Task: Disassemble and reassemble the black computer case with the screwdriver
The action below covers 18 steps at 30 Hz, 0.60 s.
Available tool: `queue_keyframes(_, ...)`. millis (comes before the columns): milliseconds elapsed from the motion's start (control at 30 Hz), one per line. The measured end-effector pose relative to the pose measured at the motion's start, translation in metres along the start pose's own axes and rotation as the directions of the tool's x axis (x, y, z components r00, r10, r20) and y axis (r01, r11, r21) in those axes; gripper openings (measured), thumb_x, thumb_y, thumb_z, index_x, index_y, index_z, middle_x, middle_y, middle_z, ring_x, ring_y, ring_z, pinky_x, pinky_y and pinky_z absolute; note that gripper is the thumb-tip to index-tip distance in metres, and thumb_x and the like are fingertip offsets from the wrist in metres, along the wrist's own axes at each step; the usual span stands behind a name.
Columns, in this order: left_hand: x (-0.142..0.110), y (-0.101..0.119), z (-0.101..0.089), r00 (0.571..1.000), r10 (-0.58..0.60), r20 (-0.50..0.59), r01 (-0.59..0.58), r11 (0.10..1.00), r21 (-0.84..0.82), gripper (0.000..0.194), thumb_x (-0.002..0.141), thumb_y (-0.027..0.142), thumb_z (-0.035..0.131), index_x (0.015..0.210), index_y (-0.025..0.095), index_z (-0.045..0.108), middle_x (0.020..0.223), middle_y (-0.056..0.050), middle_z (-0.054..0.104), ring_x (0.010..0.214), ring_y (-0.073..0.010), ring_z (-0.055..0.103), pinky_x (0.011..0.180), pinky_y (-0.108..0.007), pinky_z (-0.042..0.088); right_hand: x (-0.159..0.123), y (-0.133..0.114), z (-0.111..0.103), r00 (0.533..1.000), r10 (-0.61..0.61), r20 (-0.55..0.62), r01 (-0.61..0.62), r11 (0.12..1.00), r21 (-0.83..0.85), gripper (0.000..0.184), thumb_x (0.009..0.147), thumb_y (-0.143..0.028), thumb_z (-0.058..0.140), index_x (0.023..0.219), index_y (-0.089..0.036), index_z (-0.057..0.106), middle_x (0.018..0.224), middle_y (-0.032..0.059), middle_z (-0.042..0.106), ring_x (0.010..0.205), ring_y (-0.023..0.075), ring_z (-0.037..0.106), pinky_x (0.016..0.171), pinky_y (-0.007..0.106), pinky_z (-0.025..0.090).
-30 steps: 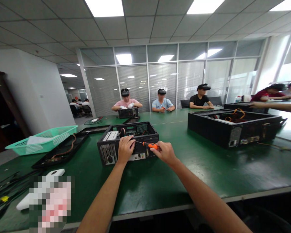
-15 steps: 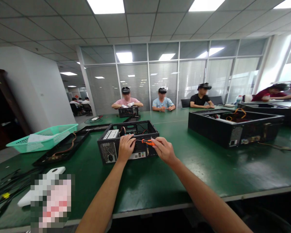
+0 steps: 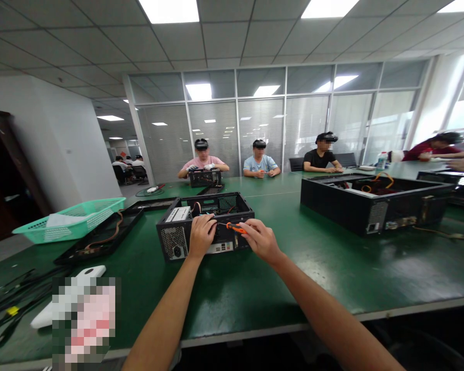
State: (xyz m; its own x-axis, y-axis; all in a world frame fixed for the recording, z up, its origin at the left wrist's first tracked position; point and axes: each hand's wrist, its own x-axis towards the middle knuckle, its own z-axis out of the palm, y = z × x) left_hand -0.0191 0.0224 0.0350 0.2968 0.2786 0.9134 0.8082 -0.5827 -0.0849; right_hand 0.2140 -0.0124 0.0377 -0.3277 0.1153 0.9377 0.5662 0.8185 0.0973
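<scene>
An open black computer case [image 3: 204,250] lies on the green table in front of me, its rear panel with ports towards me. My right hand [image 3: 262,239] pinches a screwdriver [image 3: 235,227] by its orange and black handle, the thin shaft pointing left. My left hand [image 3: 201,235] is bent over the near top edge of the case, fingers drawn together where the shaft ends. What those fingers hold, if anything, is hidden. Beside the left hand, a labelled power supply [image 3: 178,214] sits in the case's left corner.
A second open case [image 3: 340,208] stands to the right. At left are a green basket [image 3: 42,234], a black side panel [image 3: 77,252], dark cables [image 3: 19,299] and a white device [image 3: 90,273]. Across the table [image 3: 278,293] sit several people, one gloved person [image 3: 203,162] handling computer parts.
My hands, the screwdriver and the near case look almost unchanged. Across the table, the gloved person's hands have shifted. At far right a dark case has moved right, with a person's hand by it.
</scene>
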Motion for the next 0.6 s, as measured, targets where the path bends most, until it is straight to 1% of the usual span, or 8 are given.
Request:
queue_keyframes(67,0.0001,0.0003,-0.0001,1.000,-0.002,-0.002,0.002,1.000,0.003,0.015,0.085,0.018,0.049,0.096,0.020,0.059,0.113,-0.008,0.060,0.108,-0.0229,0.053,0.094,-0.046,0.038,-0.0004,0.0003,0.0003,1.000,-0.003,-0.004,0.003,1.000,0.000,0.036,0.089,-0.018,0.043,0.124,-0.021,0.050,0.107,0.0106,0.057,0.086,0.0149,0.060,0.074,0.027,0.052)
queue_keyframes(133,0.0000,0.0001,0.0000,1.000,-0.001,-0.008,0.001,1.000,0.002,0.014,0.085,0.018,0.050,0.096,0.020,0.059,0.112,-0.008,0.061,0.108,-0.0230,0.053,0.094,-0.046,0.038,-0.0006,0.0003,0.0007,1.000,0.005,-0.020,-0.005,1.000,-0.005,0.038,0.090,-0.016,0.040,0.127,-0.019,0.048,0.108,0.0121,0.056,0.087,0.0158,0.060,0.073,0.027,0.052)
queue_keyframes(267,-0.0004,-0.0008,0.0006,1.000,0.012,-0.017,-0.012,1.000,-0.006,0.014,0.085,0.018,0.049,0.094,0.020,0.060,0.112,-0.009,0.061,0.107,-0.0235,0.054,0.092,-0.047,0.040,0.0007,-0.0001,0.0003,0.997,0.049,-0.057,-0.050,0.999,-0.005,0.036,0.090,-0.019,0.039,0.124,-0.018,0.050,0.102,0.0119,0.057,0.086,0.0165,0.060,0.070,0.027,0.053)
queue_keyframes(333,-0.0007,-0.0011,0.0009,1.000,0.013,-0.021,-0.013,1.000,-0.007,0.014,0.085,0.018,0.050,0.093,0.020,0.060,0.112,-0.009,0.061,0.108,-0.0236,0.054,0.092,-0.048,0.040,0.0016,0.0005,-0.0009,0.994,0.063,-0.085,-0.063,0.998,0.011,0.029,0.090,-0.021,0.042,0.116,-0.019,0.055,0.098,0.0103,0.059,0.087,0.0165,0.059,0.069,0.027,0.052)
queue_keyframes(367,-0.0008,-0.0012,0.0011,1.000,0.013,-0.024,-0.013,1.000,-0.006,0.014,0.085,0.018,0.050,0.093,0.020,0.060,0.112,-0.009,0.061,0.108,-0.0236,0.054,0.092,-0.048,0.040,0.0018,0.0011,-0.0016,0.993,0.071,-0.095,-0.070,0.997,0.015,0.024,0.089,-0.023,0.045,0.109,-0.019,0.058,0.094,0.0093,0.060,0.084,0.0157,0.059,0.068,0.026,0.051)
queue_keyframes(433,-0.0010,-0.0012,0.0012,1.000,0.011,-0.028,-0.011,1.000,-0.007,0.013,0.085,0.018,0.050,0.092,0.020,0.060,0.112,-0.008,0.061,0.108,-0.0235,0.054,0.092,-0.048,0.039,0.0015,0.0029,-0.0026,0.992,0.091,-0.085,-0.091,0.996,0.003,0.016,0.087,-0.029,0.050,0.092,-0.018,0.061,0.081,0.0061,0.060,0.070,0.0129,0.057,0.060,0.023,0.048)
queue_keyframes(533,-0.0009,-0.0008,0.0011,1.000,0.005,-0.026,-0.005,1.000,-0.011,0.013,0.085,0.018,0.050,0.092,0.020,0.060,0.112,-0.008,0.061,0.108,-0.0232,0.054,0.093,-0.047,0.039,-0.0002,0.0053,-0.0026,0.992,0.119,-0.031,-0.120,0.992,-0.043,0.027,0.084,-0.040,0.055,0.072,-0.017,0.057,0.063,0.0005,0.054,0.051,0.0083,0.047,0.050,0.020,0.039)
queue_keyframes(600,-0.0006,-0.0005,0.0008,1.000,0.002,-0.021,-0.002,1.000,-0.014,0.013,0.085,0.018,0.050,0.094,0.020,0.060,0.113,-0.008,0.061,0.108,-0.0230,0.054,0.093,-0.046,0.039,-0.0011,0.0057,-0.0017,0.992,0.127,-0.011,-0.127,0.990,-0.064,0.029,0.085,-0.041,0.054,0.071,-0.016,0.057,0.059,-0.0010,0.051,0.048,0.0075,0.044,0.048,0.020,0.036)
